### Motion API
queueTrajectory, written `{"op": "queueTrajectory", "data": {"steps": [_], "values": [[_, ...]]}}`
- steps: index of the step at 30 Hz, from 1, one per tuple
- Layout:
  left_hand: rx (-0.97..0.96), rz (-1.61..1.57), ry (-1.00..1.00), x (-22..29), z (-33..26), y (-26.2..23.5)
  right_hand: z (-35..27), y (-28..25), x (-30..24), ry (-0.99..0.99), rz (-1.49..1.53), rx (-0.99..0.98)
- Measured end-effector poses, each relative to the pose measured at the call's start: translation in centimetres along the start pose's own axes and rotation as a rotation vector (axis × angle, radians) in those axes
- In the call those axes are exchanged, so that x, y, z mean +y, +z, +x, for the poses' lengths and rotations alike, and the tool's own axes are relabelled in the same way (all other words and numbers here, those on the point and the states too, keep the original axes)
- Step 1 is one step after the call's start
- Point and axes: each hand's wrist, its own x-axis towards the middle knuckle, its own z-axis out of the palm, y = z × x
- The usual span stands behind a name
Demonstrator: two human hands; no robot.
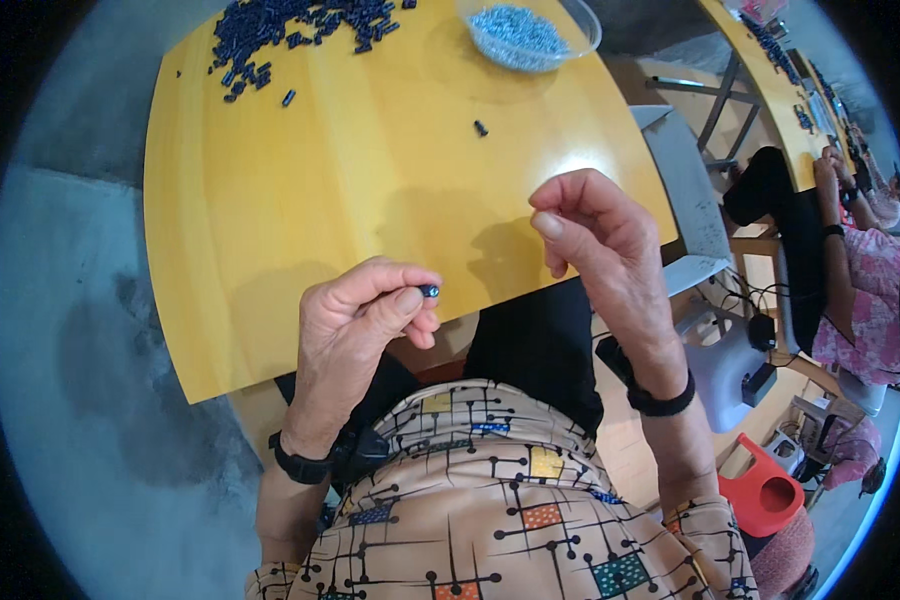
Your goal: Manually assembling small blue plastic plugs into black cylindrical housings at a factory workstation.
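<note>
My left hand (355,320) pinches a small dark cylindrical piece (429,291) between thumb and forefinger, just above the table's near edge. One end of the piece looks shiny. To the right, my right hand (605,235) is raised over the table with thumb and forefinger close together; whatever sits between them, if anything, is too small to make out. Beyond my hands, one loose dark piece (481,129) lies on the table. A big pile of similar dark pieces (255,30) spreads at the far left. At the far right a clear plastic bowl (595,40) holds many tiny silvery-blue parts (518,32).
The yellow wooden tabletop (370,170) ends just in front of my body. A grey metal frame (695,200) stands along its right side. Further right, a co-worker in a pink patterned top (865,290) sits at another table. A red plastic item (765,490) is low at right.
</note>
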Motion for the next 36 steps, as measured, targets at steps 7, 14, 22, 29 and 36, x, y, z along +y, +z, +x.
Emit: {"op": "queueTrajectory", "data": {"steps": [7, 14, 22, 29, 36], "values": [[0.024, -0.108, 0.003, 0.2, 0.7, -0.5, 5.2, 0.2, -0.8, -0.399, -0.736, 0.024], [0.082, -0.168, -0.007, 0.3, 1.5, -0.9, 9.6, 1.5, 0.9, -0.393, -1.020, 0.020], [0.092, -0.169, -0.021, 0.6, 1.8, -1.6, 10.8, 1.7, 1.8, -0.384, -1.070, 0.023], [0.044, -0.046, -0.008, 1.1, 1.5, -2.5, 4.4, 3.0, -3.5, 0.300, -0.064, -0.331], [-0.017, 0.103, -0.035, 1.9, 1.2, -1.9, 0.5, 4.6, -1.7, 0.288, 0.256, -0.276]]}}
